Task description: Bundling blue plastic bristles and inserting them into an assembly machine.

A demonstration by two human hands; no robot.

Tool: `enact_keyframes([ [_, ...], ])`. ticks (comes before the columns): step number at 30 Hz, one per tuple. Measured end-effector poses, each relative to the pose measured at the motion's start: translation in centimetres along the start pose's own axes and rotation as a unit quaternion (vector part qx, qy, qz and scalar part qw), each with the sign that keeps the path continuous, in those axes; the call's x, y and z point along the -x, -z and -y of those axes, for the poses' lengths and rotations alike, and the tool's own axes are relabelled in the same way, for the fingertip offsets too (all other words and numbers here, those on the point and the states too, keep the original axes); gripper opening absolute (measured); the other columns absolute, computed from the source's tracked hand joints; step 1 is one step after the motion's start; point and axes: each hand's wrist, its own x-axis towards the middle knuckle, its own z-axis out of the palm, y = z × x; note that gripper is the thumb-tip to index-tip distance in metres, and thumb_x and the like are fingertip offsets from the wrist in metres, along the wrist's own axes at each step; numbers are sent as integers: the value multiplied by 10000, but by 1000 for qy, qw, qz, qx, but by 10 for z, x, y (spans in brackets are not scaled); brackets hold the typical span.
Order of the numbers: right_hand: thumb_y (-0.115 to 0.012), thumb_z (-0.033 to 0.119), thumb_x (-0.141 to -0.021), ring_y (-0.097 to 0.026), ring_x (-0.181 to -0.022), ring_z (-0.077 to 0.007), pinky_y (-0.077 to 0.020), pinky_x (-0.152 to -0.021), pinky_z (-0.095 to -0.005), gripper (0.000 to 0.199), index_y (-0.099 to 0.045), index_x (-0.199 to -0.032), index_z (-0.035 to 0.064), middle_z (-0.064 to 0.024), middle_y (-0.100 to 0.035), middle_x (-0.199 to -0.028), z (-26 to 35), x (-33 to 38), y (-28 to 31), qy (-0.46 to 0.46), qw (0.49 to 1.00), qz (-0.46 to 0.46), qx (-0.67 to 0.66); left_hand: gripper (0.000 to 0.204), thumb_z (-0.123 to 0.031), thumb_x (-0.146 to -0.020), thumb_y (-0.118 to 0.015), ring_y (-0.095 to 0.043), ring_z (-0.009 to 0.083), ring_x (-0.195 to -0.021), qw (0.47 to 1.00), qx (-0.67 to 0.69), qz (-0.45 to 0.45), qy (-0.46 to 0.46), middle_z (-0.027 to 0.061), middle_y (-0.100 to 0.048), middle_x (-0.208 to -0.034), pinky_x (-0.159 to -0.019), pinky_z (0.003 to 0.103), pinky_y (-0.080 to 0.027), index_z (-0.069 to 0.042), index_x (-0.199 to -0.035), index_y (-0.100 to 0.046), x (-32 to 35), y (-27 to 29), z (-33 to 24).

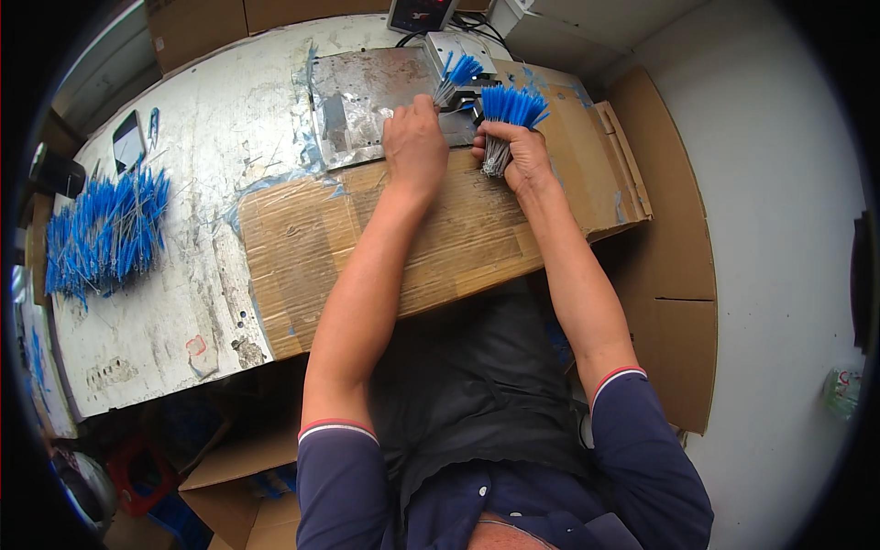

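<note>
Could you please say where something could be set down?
Bare: the white tabletop between the blue-tipped pile and the cardboard sheet, plus that sheet left of the left forearm. Crowded: right end of the metal plate, around left hand, right hand and blue-tipped bundles.

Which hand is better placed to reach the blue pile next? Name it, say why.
Probably the left hand: it is nearer the blue pile, though close against a smaller bunch. The right hand, farther off, grips a thicker bunch.

Right hand (521, 154) around a bundle of blue-topped wires (511, 107), left hand (415, 142) at a smaller blue-topped bunch (462, 71)
</note>
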Motion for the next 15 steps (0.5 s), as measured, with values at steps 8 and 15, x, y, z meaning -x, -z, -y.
enact_keyframes([
  [8, -741, -55, -759, -685, -613, -243, -628, -535, -378, 131, -649, -851, -75, -147, -662, -743, -3, 1, 9, -32, 999, -5, -11, 65, -38, -863, -535, -597, 306, -829, 999, -29, 29, 6, 112, -657, -848, -760, 423, -437, -69, -914, -560, 0, -3, 0],
  [15, -702, -23, -775, -684, -607, -244, -626, -540, -401, 87, -648, -824, -70, -145, -660, -732, -2, 9, 9, -21, 1000, 9, -2, 98, -31, -839, -552, -604, 321, -829, 997, -51, 40, -33, 131, -651, -845, -749, 437, -455, -56, -929, -580, 1, 0, 2],
])
